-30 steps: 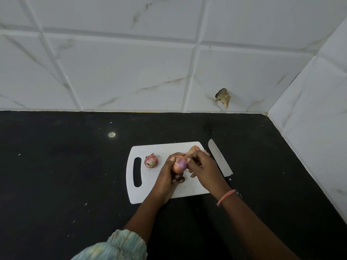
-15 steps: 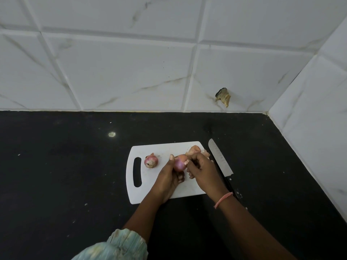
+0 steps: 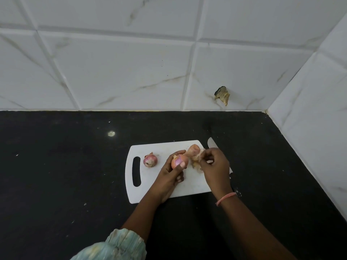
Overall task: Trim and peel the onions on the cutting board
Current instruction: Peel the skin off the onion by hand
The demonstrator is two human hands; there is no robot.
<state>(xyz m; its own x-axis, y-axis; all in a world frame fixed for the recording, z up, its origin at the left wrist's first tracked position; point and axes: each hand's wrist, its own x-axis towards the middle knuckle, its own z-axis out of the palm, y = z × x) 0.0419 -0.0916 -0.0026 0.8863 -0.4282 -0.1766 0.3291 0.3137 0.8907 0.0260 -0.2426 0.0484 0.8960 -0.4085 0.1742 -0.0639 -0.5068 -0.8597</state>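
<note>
Black stone makes up the desk (image 3: 56, 175), speckled with pale crumbs, and it runs back to white marbled wall tiles (image 3: 122, 76) that turn a corner on the right; a torn brownish scrap (image 3: 222, 95) clings to the tile low down.

Near the middle lies a white cutting board (image 3: 150, 186), its long axis running left to right and its handle slot (image 3: 136, 171) at the left end. An unpeeled onion (image 3: 150, 160) sits on the board beside the slot, its rough end turned toward the camera. The left hand (image 3: 169, 177) has its fingers and thumb curled round a second onion (image 3: 179, 161), lifted just above the board, with a flap of skin standing up at its top. The right hand (image 3: 214, 166) pinches loose papery peel (image 3: 196, 160) just beside a third onion (image 3: 194, 149) at the board's far right corner. A knife (image 3: 212, 143) lies along the board's right edge, tip pointing away, mostly hidden under the right hand. A pink band (image 3: 225, 198) circles the right wrist; a pale green sleeve (image 3: 120, 246) covers the left arm.
</note>
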